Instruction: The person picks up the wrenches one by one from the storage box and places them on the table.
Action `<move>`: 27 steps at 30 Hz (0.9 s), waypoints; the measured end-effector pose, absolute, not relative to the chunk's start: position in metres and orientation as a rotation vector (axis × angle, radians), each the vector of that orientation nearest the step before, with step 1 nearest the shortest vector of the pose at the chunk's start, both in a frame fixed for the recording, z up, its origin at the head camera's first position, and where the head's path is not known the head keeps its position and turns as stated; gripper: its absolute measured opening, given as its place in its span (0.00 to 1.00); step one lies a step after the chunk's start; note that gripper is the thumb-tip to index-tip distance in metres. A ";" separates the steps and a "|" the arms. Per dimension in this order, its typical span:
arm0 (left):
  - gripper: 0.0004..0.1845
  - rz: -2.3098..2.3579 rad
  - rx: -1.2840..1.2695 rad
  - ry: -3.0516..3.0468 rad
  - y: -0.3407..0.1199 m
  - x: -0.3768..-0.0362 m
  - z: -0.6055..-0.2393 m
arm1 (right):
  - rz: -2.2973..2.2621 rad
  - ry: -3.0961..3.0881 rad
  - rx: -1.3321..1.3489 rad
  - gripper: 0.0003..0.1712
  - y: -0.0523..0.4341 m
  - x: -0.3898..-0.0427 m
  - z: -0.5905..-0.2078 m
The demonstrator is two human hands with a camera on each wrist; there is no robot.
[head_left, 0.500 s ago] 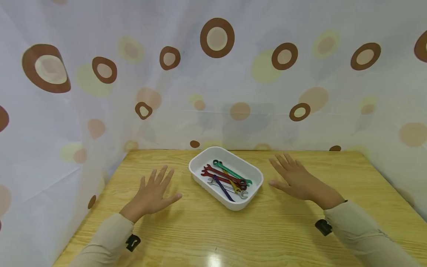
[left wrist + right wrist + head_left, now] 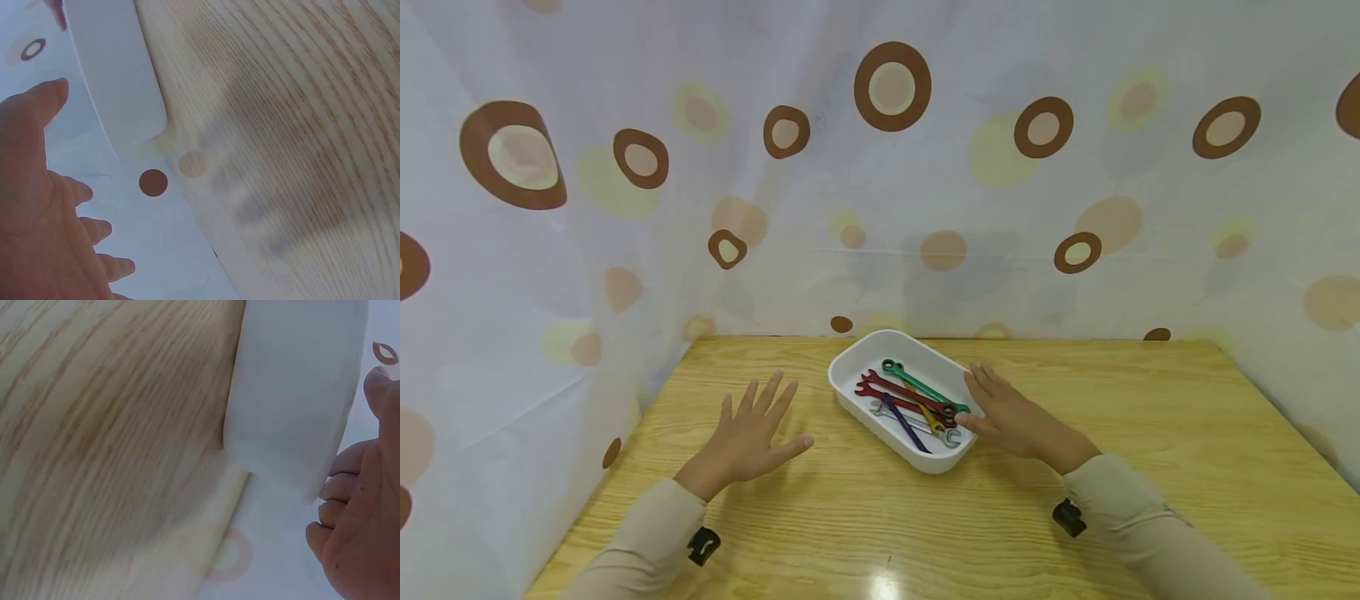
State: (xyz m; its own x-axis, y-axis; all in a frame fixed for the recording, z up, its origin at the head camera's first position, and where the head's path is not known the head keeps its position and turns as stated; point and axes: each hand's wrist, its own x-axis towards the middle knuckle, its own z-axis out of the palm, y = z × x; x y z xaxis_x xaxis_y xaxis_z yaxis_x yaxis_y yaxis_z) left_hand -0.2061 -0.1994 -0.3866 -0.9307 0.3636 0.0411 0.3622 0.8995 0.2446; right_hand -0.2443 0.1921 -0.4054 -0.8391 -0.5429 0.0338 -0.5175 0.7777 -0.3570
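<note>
Right hand (image 2: 1011, 419), fingers straight, covers the near right rim of the white tray (image 2: 857, 360) of wrenches (image 2: 910, 398) near the table's (image 2: 1150, 467) far edge. Left hand (image 2: 745, 437) lies spread flat, holding nothing, on bare wood beside it.

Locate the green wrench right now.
In the head view the green wrench lies in the white tray at table centre, along its far side beside the red wrenches, just left of the right hand.

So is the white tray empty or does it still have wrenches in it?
Not empty. The white tray holds several wrenches lying crossed over each other: a green wrench, a red wrench, a blue wrench and a silver wrench.
</note>
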 end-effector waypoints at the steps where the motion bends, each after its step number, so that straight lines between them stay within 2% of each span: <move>1: 0.45 0.393 0.583 3.056 -0.199 -0.206 -0.387 | -0.551 2.885 -0.859 0.47 0.192 -0.244 -0.406; 20: 0.46 0.409 0.630 3.082 -0.194 -0.214 -0.392 | -0.434 2.854 -0.864 0.47 0.190 -0.245 -0.409; 27: 0.44 0.679 0.757 3.049 -0.178 -0.234 -0.385 | -0.416 2.852 -0.850 0.47 0.191 -0.245 -0.408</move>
